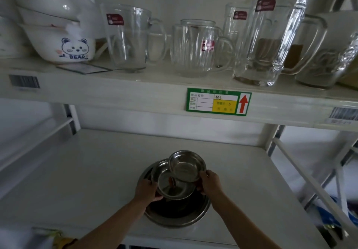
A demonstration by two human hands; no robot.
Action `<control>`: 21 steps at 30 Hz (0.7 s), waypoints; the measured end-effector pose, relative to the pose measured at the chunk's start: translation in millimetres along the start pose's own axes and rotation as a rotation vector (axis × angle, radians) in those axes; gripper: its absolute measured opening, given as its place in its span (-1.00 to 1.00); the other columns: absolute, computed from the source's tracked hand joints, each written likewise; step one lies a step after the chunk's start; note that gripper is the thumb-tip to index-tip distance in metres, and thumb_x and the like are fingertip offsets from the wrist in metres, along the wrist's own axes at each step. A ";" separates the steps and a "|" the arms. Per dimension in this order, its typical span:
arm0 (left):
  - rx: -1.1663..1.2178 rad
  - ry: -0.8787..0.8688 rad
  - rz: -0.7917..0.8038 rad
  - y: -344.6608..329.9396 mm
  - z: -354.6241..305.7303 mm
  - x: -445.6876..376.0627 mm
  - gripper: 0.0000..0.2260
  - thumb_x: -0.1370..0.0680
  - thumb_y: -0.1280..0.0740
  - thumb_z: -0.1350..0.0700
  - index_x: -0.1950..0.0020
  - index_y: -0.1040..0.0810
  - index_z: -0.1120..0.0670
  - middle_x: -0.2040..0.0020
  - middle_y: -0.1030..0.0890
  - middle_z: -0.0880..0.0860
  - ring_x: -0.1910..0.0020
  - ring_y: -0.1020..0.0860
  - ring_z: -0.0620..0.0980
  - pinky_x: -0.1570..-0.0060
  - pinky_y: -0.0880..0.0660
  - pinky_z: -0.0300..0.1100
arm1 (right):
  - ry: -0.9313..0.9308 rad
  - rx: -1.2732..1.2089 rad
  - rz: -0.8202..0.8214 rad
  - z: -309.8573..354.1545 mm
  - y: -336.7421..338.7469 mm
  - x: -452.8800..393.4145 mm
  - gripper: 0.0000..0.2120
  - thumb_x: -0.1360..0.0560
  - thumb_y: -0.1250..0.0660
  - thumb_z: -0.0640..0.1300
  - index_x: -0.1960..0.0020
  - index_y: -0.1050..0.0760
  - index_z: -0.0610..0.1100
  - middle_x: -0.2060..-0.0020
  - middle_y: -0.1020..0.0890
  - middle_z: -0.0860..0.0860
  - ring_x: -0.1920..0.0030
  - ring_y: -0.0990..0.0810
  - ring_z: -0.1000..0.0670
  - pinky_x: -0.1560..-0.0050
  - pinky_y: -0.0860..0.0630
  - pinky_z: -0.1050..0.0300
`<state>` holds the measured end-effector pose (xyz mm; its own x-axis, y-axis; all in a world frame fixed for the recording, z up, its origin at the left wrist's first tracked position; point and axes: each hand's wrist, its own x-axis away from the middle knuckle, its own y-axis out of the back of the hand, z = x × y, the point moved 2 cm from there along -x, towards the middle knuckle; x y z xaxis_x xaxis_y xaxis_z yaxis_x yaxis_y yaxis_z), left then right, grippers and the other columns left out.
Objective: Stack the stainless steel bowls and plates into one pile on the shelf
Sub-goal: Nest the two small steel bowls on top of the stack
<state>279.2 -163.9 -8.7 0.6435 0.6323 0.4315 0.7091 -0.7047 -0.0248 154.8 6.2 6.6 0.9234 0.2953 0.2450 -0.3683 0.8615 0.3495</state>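
A large stainless steel bowl (186, 218) sits on the lower white shelf (77, 181), near its front edge. Above it my left hand (146, 189) grips the left rim of a medium steel plate (170, 185), held over the big bowl. My right hand (210, 183) holds a smaller steel bowl (187, 165) by its right rim. That small bowl is tilted, its inside facing me, and it overlaps the upper right of the medium plate.
The upper shelf (135, 91) hangs close overhead, carrying several glass mugs (197, 49), a tall glass pitcher (265, 41) and a white bear-print ceramic bowl (64, 45). A green price label (218, 101) is on its edge. Metal shelf posts (302, 173) stand to the right.
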 end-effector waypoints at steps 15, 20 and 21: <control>-0.542 -0.066 0.019 16.6 26.4 -43.6 -0.88 -0.44 -0.40 0.27 0.20 -0.46 0.22 0.09 -0.62 0.26 0.08 -0.66 0.19 0.11 -0.65 0.06 | 0.016 0.457 0.082 -7.9 -25.4 -0.1 -0.79 -0.55 -0.19 -0.14 0.24 -0.47 -0.11 0.40 -0.59 -0.06 0.39 -0.56 -0.08 0.29 -0.52 0.08; -0.556 -0.126 0.014 20.3 12.2 -28.1 -0.94 -0.48 -0.32 0.31 0.06 -0.49 0.27 0.06 -0.55 0.22 0.03 -0.64 0.21 0.03 -0.63 0.06 | -0.001 0.539 0.124 -8.7 -26.0 -2.6 -0.79 -0.49 -0.18 -0.23 0.31 -0.43 -0.11 0.49 -0.55 -0.04 0.50 -0.51 -0.03 0.30 -0.53 0.08; -0.602 -0.145 0.024 21.4 9.8 -26.3 -0.94 -0.48 -0.32 0.29 0.08 -0.51 0.27 0.05 -0.58 0.27 0.04 -0.65 0.20 0.04 -0.63 -0.01 | -0.002 0.563 0.137 -8.2 -26.6 -3.0 -0.79 -0.47 -0.18 -0.23 0.33 -0.44 -0.11 0.49 -0.56 -0.05 0.47 -0.53 -0.05 0.23 -0.55 0.05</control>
<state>280.3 -192.5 -29.4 0.7201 0.6211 0.3092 0.4336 -0.7507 0.4984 162.7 -14.1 -10.8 0.8631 0.3879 0.3235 -0.4858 0.4625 0.7417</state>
